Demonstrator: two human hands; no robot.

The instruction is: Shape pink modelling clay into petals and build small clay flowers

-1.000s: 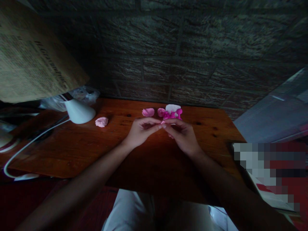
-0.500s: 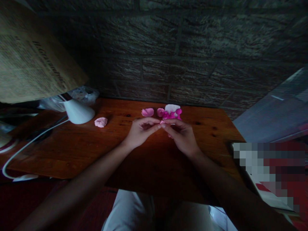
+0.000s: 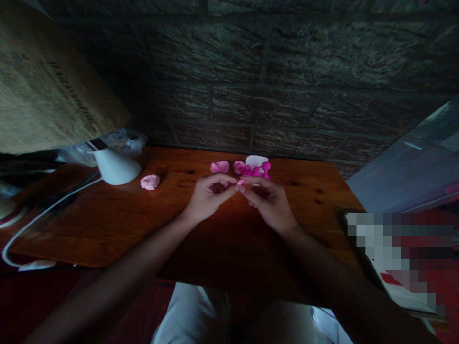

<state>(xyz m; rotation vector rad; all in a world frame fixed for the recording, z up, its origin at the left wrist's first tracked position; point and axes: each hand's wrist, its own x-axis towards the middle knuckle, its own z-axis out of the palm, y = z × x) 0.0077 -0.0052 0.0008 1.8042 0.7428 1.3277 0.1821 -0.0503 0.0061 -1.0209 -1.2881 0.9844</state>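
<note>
Wooden table under a dark brick wall, dim light; your left hand and right hand meet over its middle, each pinching the same small pink piece between thumb and forefinger. Just beyond your fingertips, toward the wall, lie a pink petal-like piece at left, magenta shapes at right and a white piece behind those. Farther left, a pale pink lump sits near the white lamp base, apart from your hands.
</note>
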